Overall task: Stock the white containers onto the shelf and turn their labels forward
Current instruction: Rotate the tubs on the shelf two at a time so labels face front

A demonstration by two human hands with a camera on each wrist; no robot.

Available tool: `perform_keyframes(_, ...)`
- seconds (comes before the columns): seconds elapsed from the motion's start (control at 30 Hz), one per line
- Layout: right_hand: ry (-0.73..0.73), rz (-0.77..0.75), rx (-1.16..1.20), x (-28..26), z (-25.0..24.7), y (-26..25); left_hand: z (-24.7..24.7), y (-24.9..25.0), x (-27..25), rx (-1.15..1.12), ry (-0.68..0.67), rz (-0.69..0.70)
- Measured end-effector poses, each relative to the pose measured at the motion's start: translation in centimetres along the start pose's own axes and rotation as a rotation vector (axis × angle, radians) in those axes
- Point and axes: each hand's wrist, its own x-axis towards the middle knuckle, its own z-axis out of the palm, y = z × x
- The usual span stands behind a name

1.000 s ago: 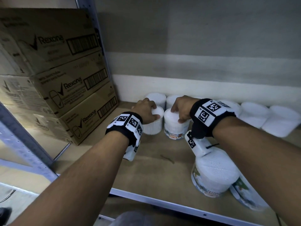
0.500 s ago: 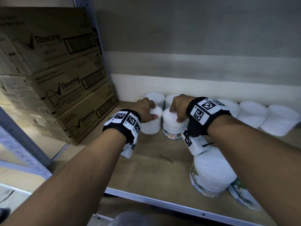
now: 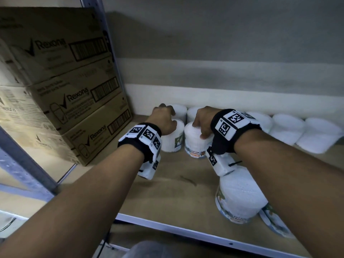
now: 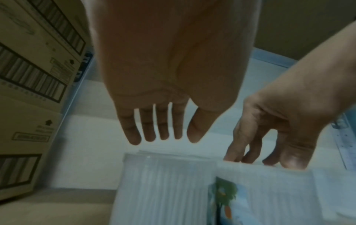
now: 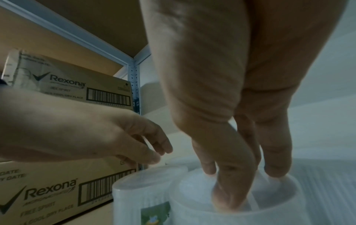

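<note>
Mid-frame, left hand hovers slack over a tub, label sideways; right hand grips a forward-labelled tub. Lower right, two tubs lie unstocked.

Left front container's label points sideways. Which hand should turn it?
Left. The left hand is over that container, whose label faces right. The right hand grips the neighbouring container, whose label faces front.
</note>
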Motion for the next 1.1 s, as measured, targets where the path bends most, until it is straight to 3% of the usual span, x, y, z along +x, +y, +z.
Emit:
perform_keyframes(0.17,-0.014,-0.015,-0.004,-0.4,-0.3,-0.1,1.5,-0.1,0.4,0.189,-0.01,-0.081)
perform_keyframes(0.67,-0.035,-0.029,0.051,-0.1,-0.2,0.2,-0.6,-0.4,0.0,0.08,-0.263,0.091)
perform_keyframes(0.73,-0.028,-0.03,0.062,0.0,-0.2,0.2,-0.5,-0.4,-0.1,0.006,-0.209,0.084)
perform_keyframes(0.87,-0.02,-0.037,0.049,0.1,-0.1,0.3,0.5,0.2,0.2,-0.017,0.058,-0.006)
perform_keyframes(1.1,-0.023,-0.038,0.039,0.2,-0.1,0.4,1.8,0.6,0.6,0.151,-0.001,-0.092)
